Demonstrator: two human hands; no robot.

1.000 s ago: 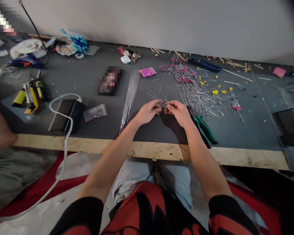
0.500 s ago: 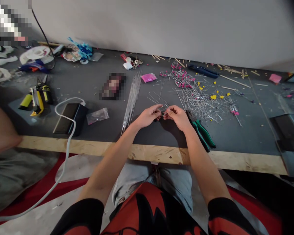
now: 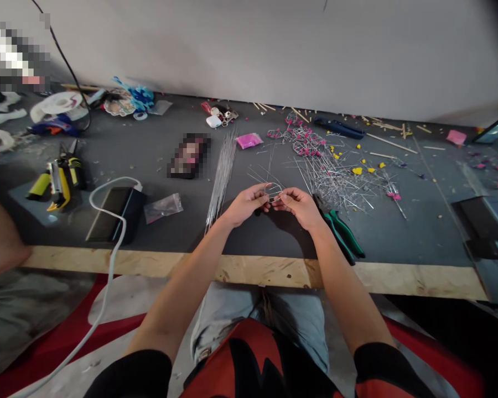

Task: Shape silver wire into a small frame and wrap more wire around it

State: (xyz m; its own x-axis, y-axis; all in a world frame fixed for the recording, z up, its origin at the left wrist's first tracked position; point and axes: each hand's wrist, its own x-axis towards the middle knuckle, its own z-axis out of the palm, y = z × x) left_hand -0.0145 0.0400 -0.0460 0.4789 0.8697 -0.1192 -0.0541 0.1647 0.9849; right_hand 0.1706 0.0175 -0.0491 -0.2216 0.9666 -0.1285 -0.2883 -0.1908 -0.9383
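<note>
The left hand (image 3: 249, 204) and right hand (image 3: 297, 205) both pinch a looped wire (image 3: 274, 195) between their fingertips, low over the bench (image 3: 255, 242). Around it, straight wires (image 3: 222, 178) lie between nine and ten o'clock, a pink packet (image 3: 249, 140) at eleven, pink-dotted wires (image 3: 306, 140) at one, loose wires (image 3: 336, 181) between two and three, green pliers (image 3: 346, 229) at four.

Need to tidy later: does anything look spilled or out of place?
Yes: at right, yellow pieces lie strewn about a tangled wire pile, strands pointing every way, unlike the aligned wire bundle beside the pink packet. The wire loop at the fingers is too thin to judge.
</note>
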